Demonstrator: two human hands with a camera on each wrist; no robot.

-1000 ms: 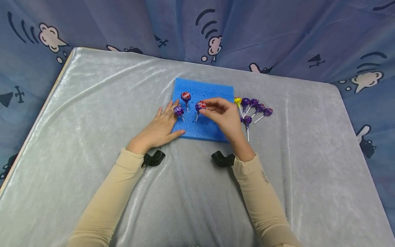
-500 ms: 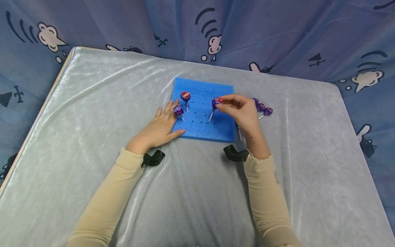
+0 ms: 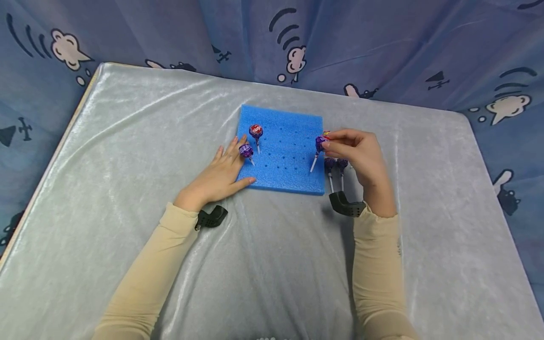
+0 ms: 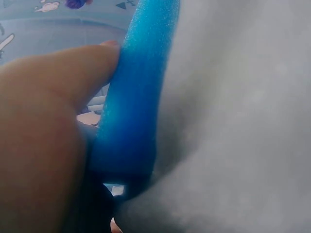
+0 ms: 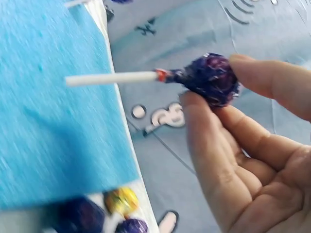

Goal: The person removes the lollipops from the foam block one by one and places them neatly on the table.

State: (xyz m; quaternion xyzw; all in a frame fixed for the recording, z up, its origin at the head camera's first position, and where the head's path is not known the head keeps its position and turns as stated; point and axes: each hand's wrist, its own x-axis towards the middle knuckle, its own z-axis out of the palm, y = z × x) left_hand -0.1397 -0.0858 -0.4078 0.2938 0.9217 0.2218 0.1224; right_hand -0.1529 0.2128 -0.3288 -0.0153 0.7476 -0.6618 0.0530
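A blue foam block (image 3: 282, 180) with rows of small holes lies on the table. My left hand (image 3: 218, 175) rests with spread, straight fingers along its left edge. Two lollipops stand stuck in the foam near that hand: a red-topped one (image 3: 256, 131) and a purple one (image 3: 245, 151). Thumb and fingertips of my right hand (image 3: 360, 153) pinch another purple-wrapped lollipop (image 5: 211, 80) by its round head. Its bare white stick (image 5: 114, 77) points away from the palm, and in the head view its tip overlaps the foam's right side.
Beside the foam's right edge lie several loose lollipops, among them a purple one (image 3: 342, 164) and a yellow one (image 5: 121, 201). My right hand and forearm hide others. A grey velvety cloth (image 3: 272, 264) covers the table, and a blue printed curtain (image 3: 361, 42) hangs behind.
My right hand has moved right with the pinched lollipop, from over the middle of the foam to its right side. The left hand has stayed in place.
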